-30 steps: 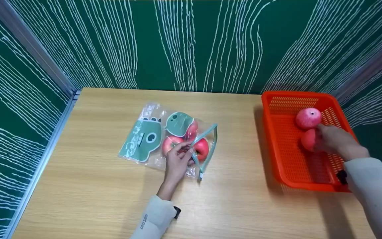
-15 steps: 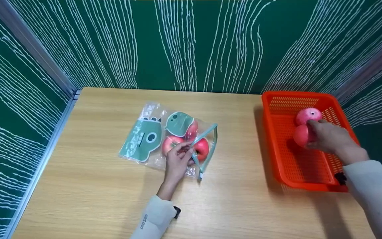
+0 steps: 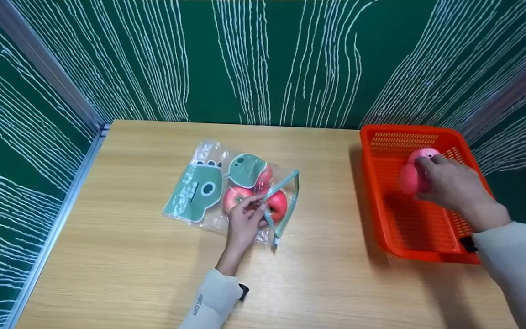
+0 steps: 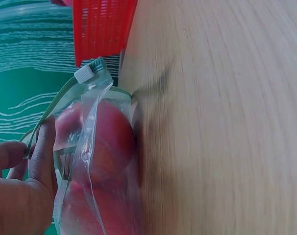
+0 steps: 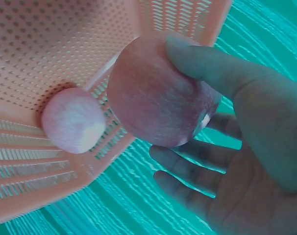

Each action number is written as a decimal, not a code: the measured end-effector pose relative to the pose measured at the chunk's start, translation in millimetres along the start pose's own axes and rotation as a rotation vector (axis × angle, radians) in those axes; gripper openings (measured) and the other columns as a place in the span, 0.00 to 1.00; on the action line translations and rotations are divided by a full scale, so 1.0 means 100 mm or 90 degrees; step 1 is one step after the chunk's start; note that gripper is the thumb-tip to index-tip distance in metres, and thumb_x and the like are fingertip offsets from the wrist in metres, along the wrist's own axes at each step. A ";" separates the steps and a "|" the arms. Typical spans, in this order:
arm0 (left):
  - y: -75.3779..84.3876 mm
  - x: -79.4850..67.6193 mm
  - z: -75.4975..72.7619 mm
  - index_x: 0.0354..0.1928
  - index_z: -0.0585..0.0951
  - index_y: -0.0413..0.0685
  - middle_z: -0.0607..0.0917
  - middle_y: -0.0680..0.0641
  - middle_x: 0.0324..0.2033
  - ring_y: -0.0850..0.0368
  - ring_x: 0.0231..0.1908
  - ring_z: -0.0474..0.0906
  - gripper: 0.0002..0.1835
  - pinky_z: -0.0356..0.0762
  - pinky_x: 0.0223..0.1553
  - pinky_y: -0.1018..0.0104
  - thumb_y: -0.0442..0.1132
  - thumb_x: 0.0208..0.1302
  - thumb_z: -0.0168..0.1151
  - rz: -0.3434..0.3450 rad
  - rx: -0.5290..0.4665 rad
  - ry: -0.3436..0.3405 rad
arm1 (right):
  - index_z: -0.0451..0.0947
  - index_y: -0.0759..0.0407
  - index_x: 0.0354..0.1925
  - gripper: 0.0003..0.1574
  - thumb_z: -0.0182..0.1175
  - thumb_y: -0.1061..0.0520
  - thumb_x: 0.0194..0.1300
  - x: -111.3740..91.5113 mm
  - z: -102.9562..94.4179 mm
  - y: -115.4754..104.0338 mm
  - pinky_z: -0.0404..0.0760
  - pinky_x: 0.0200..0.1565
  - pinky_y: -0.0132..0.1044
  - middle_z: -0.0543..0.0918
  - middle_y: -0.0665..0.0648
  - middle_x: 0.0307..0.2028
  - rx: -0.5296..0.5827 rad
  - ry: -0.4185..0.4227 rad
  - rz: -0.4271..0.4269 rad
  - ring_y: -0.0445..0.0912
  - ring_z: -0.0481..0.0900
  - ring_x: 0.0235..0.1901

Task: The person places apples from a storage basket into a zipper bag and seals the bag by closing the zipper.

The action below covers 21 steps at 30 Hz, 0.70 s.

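My left hand point(image 3: 243, 224) pinches the green zip edge of a clear plastic zip bag point(image 3: 213, 224) printed with a green cartoon dinosaur. The bag lies on the table, its mouth parted, with several red apples point(image 3: 277, 204) inside. In the left wrist view, thumb and finger grip the zip strip point(image 4: 55, 100) near its white slider point(image 4: 84, 74). Over the orange basket point(image 3: 384, 219), my right hand point(image 3: 457, 185) grips a red apple point(image 5: 156, 93) between thumb and fingers. Another apple point(image 5: 73, 120) sits in the basket's far right part, partly hidden behind the hand in the head view.
The basket stands at the right end of the wooden table point(image 3: 121, 256). Green panels with white wavy lines point(image 3: 281, 59) rise behind and at both sides. A metal rail point(image 3: 57, 214) runs along the left edge.
My right hand has raised the apple from the basket floor and shifted it slightly left, covering more of the other apple. The left hand and the bag have stayed in place.
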State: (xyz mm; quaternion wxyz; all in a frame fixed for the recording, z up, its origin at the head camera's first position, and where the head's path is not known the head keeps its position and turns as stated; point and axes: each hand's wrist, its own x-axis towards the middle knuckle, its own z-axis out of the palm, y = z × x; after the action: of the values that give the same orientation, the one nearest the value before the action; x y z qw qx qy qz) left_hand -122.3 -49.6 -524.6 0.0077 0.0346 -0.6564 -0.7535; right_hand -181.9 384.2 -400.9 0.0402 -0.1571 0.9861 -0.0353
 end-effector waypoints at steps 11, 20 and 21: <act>0.00 0.00 -0.01 0.59 0.81 0.29 0.84 0.34 0.46 0.58 0.34 0.87 0.15 0.91 0.32 0.66 0.24 0.72 0.61 -0.011 0.012 0.003 | 0.68 0.64 0.72 0.63 0.88 0.61 0.41 0.01 -0.12 -0.19 0.77 0.56 0.80 0.76 0.75 0.61 -0.013 0.032 -0.024 0.75 0.73 0.56; 0.00 -0.01 -0.01 0.59 0.81 0.29 0.84 0.35 0.46 0.57 0.35 0.88 0.16 0.91 0.33 0.68 0.24 0.72 0.61 -0.009 0.003 0.003 | 0.69 0.62 0.73 0.63 0.88 0.61 0.39 0.03 -0.24 -0.40 0.79 0.56 0.78 0.77 0.72 0.60 -0.007 0.058 -0.037 0.72 0.74 0.55; 0.00 -0.01 0.00 0.59 0.81 0.29 0.83 0.36 0.45 0.57 0.34 0.88 0.16 0.91 0.32 0.68 0.24 0.72 0.61 -0.009 0.003 0.004 | 0.69 0.62 0.73 0.64 0.88 0.61 0.40 0.04 -0.24 -0.43 0.80 0.56 0.78 0.77 0.72 0.60 -0.006 0.059 -0.036 0.71 0.74 0.55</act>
State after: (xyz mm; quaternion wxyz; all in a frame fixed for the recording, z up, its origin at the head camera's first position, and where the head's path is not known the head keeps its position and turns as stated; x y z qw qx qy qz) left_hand -121.5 -50.1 -524.6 0.0046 0.0414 -0.6579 -0.7520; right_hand -174.4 343.4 -373.5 -0.0073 -0.1835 0.9822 -0.0394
